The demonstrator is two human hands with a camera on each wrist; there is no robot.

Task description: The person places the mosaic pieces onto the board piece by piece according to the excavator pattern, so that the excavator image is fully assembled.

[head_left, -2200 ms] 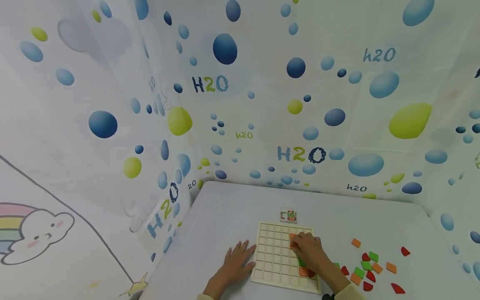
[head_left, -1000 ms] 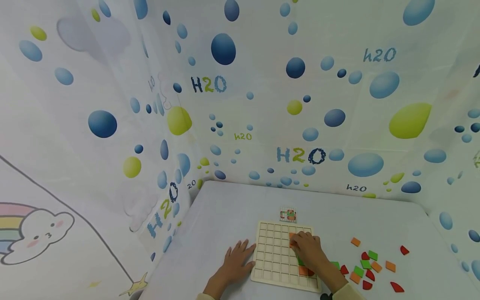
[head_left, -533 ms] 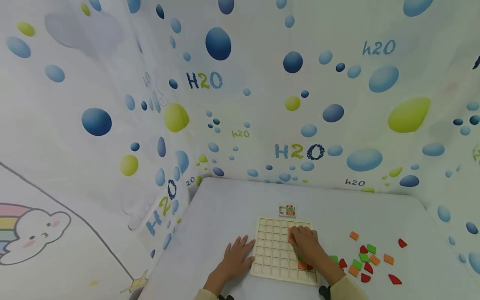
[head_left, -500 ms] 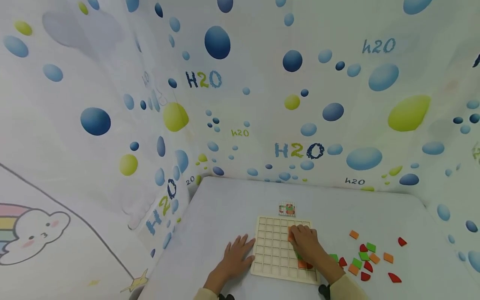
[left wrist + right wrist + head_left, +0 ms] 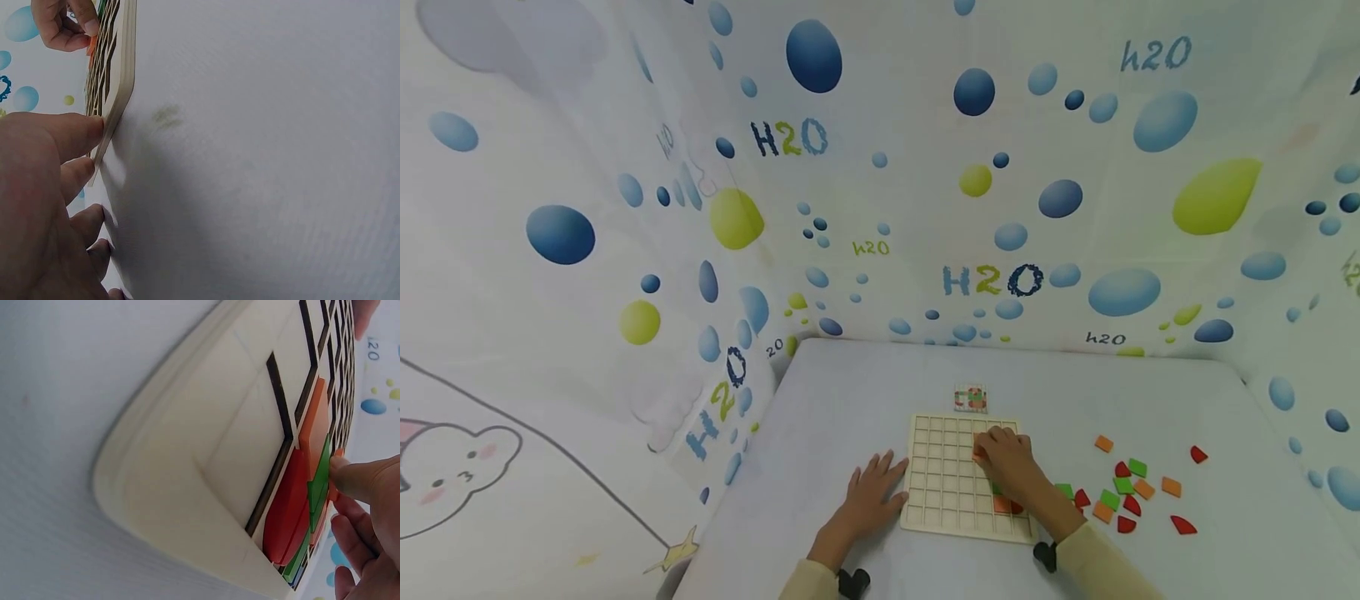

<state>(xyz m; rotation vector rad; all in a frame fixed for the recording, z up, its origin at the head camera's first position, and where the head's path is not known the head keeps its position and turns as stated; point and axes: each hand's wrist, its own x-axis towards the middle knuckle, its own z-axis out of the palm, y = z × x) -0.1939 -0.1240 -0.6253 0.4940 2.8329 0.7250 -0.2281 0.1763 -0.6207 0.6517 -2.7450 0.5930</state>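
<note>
A pale wooden grid board (image 5: 936, 467) lies on the table between the two hands. My left hand (image 5: 874, 493) rests beside its left edge with fingers spread, thumb and forefinger touching the rim in the left wrist view. Over the board's right half, my right hand (image 5: 1011, 460) pinches an orange tile (image 5: 334, 491) between thumb and fingers, low at the grid. Nearer the board's close right corner sit another orange tile (image 5: 317, 415), a red rounded piece (image 5: 287, 509) and a green tile (image 5: 319, 478). The right hand covers part of the filled squares in the head view.
A small patterned card (image 5: 970, 398) lies just behind the board. To the right are scattered loose pieces: orange squares (image 5: 1103, 443), green squares (image 5: 1137, 467) and red quarter-rounds (image 5: 1198, 454). Printed curtains (image 5: 910, 200) close off the table's back and sides.
The head view has tilted down, so table and hands appear higher in it. The right hand stays over the same part of the board; the left hand stays at its edge.
</note>
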